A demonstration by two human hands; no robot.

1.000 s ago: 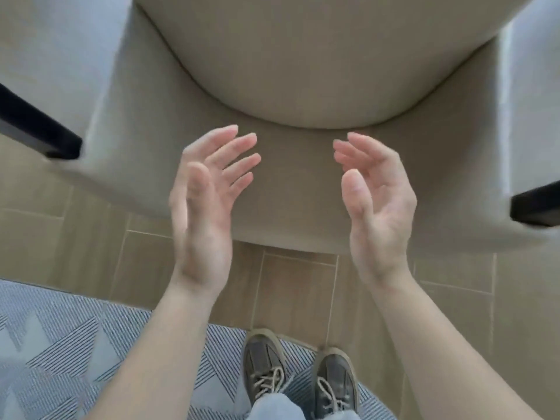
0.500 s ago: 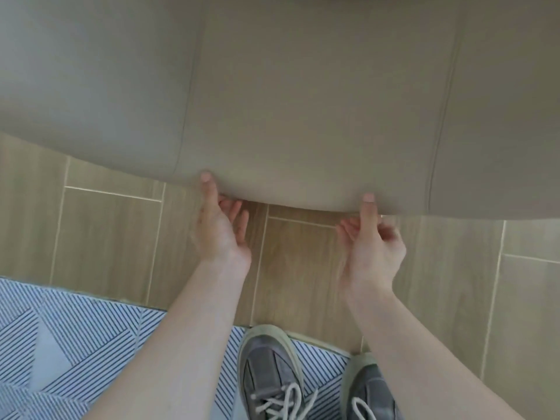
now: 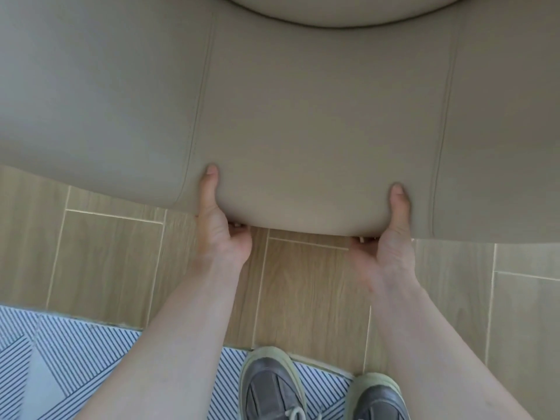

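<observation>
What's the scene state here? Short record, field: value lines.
held thing: beige upholstered chair, gripped at its lower edge
left hand: left hand grips the edge, thumb on the face, fingers curled under
right hand: right hand grips the same way, on the same panel between two seams
floor: wood-look tiles
near feet: striped rug, grey shoes

A home living room: beige upholstered armchair (image 3: 303,116), wood-look floor tiles (image 3: 303,283), striped rug (image 3: 75,359).
</observation>
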